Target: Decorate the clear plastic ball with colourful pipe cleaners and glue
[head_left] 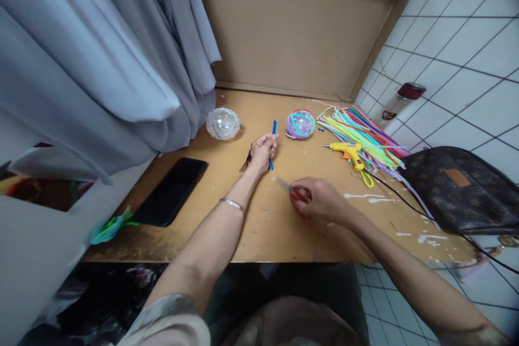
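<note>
My left hand (pixel 263 150) is closed around a blue pipe cleaner (pixel 274 127), whose ends stick out above and below the fist. In my right hand (pixel 320 199) are red-handled scissors (pixel 298 192), their blades blurred and pointing toward the lower end of the blue piece. Beyond the left hand, a clear ball (pixel 223 123) with small coloured bits rests on the table. A purple ball (pixel 300 124) wrapped with turquoise and red strips sits to the right of the pipe cleaner. Tiny blue scraps (pixel 321 130) lie beside that ball.
A bundle of coloured pipe cleaners (pixel 365 135) lies at the right, with a yellow glue gun (pixel 346 152) before it. A patterned bag (pixel 462 189) stands at the right edge. A black phone (pixel 172 191) lies left; grey cloth (pixel 162 54) hangs there. Cardboard (pixel 300 27) stands behind.
</note>
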Available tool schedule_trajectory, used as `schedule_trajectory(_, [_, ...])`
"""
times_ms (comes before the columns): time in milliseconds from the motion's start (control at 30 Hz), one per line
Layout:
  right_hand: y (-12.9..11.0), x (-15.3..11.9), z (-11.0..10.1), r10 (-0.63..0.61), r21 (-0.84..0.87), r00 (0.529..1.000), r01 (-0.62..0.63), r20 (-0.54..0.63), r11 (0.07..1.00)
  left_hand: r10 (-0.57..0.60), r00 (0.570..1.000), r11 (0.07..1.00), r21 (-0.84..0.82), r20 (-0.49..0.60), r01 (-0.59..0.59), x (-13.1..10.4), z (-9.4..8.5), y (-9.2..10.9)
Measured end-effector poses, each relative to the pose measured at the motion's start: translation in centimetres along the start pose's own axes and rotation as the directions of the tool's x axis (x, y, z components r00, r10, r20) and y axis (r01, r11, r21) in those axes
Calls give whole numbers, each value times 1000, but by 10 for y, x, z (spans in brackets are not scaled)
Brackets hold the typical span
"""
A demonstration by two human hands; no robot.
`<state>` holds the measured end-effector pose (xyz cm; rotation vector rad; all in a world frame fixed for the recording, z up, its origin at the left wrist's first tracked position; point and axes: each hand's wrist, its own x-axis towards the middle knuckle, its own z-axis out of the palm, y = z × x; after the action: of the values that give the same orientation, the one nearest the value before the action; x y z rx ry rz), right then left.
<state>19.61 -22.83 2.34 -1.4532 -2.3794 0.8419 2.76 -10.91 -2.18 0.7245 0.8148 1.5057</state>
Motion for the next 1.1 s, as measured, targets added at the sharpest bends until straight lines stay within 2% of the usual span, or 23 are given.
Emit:
schedule_trajectory(33, [6, 6, -5, 64, 239, 997, -53, -38, 969, 4, 1000, 1000, 9, -1, -4, 0, 0, -1])
schedule_trajectory(67, [11, 12, -9, 115, 465, 992, -80, -47, 881, 6, 1000, 1000, 18, 2, -6, 1, 0, -1])
schedule_trajectory(133, [18, 24, -17, 124, 763, 992, -53, -36, 644, 10, 1000, 999, 33, 8, -10, 2, 1, -2])
schedule_trajectory(200, [21, 38, -20, 70, 887, 997, -5, -30, 462, 20, 1000, 999, 44, 9, -20, 2, 2, -3])
schedule_trajectory(233, [21, 45, -20, 44, 915, 999, 7, -27, 402, 26, 1000, 998, 52, 5, -26, 2, 2, -3])
schedule_trajectory(367, [19, 74, -10, -43, 961, 998, 56, -47, 272, 59, 998, 993, 104, -34, -55, 0, 4, -4])
schedule_trajectory(467, [21, 86, 2, -34, 970, 993, 115, -111, 213, 112, 992, 984, 147, -49, -104, 0, 6, -5])
schedule_trajectory(533, [24, 86, 6, -38, 976, 995, 96, -91, 196, 152, 987, 976, 162, -48, -142, 0, 7, -6])
schedule_trajectory(800, [28, 75, 6, -120, 970, 987, 127, -104, 206, 253, 967, 953, 184, -40, -242, 1, 11, -13])
schedule_trajectory(933, [27, 76, 5, -99, 966, 988, 137, -118, 218, 269, 963, 929, 266, -8, -257, -4, 13, -13])
schedule_trajectory(1100, [25, 74, 5, -69, 965, 991, 124, -111, 231, 256, 967, 931, 264, 15, -250, -10, 17, -11])
